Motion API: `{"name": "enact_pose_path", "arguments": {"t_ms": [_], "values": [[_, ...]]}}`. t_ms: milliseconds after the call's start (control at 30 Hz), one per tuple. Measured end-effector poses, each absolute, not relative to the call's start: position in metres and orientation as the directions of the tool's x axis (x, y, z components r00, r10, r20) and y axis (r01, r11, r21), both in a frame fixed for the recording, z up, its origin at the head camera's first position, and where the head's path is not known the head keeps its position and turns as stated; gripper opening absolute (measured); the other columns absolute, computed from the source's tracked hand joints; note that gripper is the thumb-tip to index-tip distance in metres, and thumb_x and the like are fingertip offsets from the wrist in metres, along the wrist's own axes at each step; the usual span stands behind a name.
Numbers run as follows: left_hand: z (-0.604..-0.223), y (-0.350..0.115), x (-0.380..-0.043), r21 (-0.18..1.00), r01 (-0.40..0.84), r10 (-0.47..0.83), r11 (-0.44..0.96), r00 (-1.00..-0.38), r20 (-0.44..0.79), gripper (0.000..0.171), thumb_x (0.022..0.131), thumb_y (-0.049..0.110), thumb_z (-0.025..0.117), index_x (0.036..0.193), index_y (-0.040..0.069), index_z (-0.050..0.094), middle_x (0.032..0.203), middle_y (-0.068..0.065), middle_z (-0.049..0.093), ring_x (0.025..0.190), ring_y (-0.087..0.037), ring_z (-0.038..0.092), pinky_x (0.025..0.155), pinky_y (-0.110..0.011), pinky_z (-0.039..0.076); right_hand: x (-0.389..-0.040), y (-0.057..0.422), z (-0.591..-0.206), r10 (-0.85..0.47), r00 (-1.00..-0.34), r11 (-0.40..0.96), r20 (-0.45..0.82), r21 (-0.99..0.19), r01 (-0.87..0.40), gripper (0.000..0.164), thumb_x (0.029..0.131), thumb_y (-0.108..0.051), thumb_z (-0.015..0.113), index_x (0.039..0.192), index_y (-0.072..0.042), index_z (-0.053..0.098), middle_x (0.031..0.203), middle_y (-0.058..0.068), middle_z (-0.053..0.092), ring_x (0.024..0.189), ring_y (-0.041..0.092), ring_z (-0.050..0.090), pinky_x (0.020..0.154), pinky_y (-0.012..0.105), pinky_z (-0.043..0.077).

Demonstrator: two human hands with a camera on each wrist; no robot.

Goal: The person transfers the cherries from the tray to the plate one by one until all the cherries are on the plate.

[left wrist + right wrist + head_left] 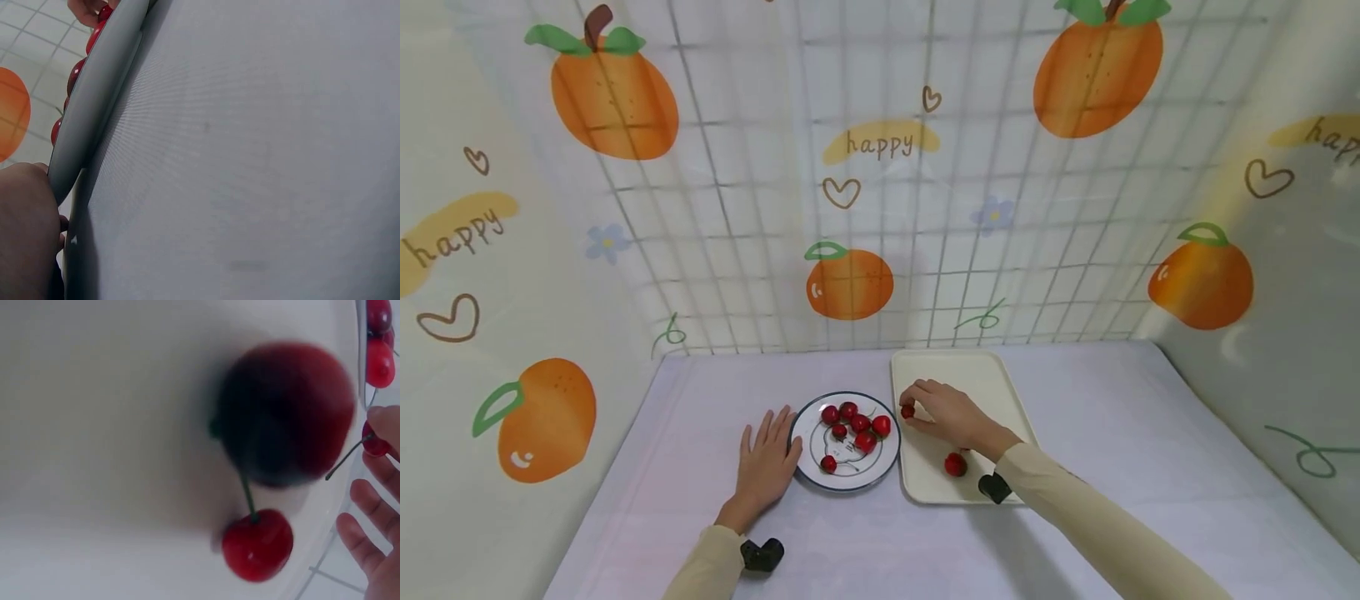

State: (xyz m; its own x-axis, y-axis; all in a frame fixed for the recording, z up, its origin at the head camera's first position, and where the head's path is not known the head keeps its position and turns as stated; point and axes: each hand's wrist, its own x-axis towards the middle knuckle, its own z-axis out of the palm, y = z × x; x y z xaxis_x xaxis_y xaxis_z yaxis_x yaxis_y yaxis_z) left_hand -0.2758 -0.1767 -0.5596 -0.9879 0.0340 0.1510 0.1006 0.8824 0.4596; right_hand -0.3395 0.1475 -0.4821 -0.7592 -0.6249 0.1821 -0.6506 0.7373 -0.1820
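Observation:
A white plate with a dark blue rim [808, 446] holds several red cherries [860, 423]. My left hand [763, 471] rests at its left side, fingers spread, thumb on the rim. In the right wrist view my right hand [387, 506] pinches a cherry with a green stem [375, 442] between thumb and index finger, the other fingers extended. That hand hovers over the left side of a cream tray [955, 367], near the plate. On the tray lie a stemmed cherry [257, 545] and a larger-looking round red fruit [287, 412], partly shadowed close to the camera.
The plate and tray stand side by side on a pale tabletop [820, 550]. Behind them rises a white grid wall [760, 292] covered with an orange-print sheet. Each wrist wears a black camera mount [762, 555].

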Motion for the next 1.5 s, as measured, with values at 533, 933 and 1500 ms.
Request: {"name": "enact_pose_path", "arguments": {"t_ms": [533,933,1500], "values": [[-0.552,-0.178,-0.283,0.461,0.107,0.035,0.881,-0.986,0.162,0.059,0.108,0.036,0.042,0.16,0.009,0.035,0.17,-0.011,0.031,0.161,-0.037,0.018,0.128,-0.067,0.004,-0.345,0.133,-0.471,-0.639,-0.754,0.724,0.152,-0.215,-0.656,0.028,0.095,-0.022,0.074,0.122,-0.016,0.069,0.118,0.0,0.069,0.104,0.016,0.063,0.096,0.037,0.059],[-0.554,-0.177,-0.281,0.461,0.088,0.028,0.883,-0.99,0.135,0.06,0.108,0.039,0.041,0.16,0.01,0.035,0.171,-0.009,0.03,0.162,-0.036,0.017,0.129,-0.066,0.002,-0.344,0.12,-0.481,-0.609,-0.788,0.743,0.089,-0.284,-0.606,0.031,0.095,-0.02,0.074,0.125,-0.017,0.067,0.119,0.001,0.068,0.103,0.015,0.061,0.092,0.035,0.059],[-0.555,-0.176,-0.271,0.467,0.094,0.042,0.879,-0.992,0.12,0.058,0.109,0.035,0.042,0.159,0.007,0.037,0.17,-0.011,0.031,0.161,-0.038,0.018,0.128,-0.067,0.003,-0.337,0.11,-0.491,-0.639,-0.765,0.719,0.08,-0.294,-0.63,0.028,0.092,-0.02,0.077,0.12,-0.02,0.071,0.118,-0.002,0.074,0.107,0.016,0.059,0.091,0.034,0.057]]}}
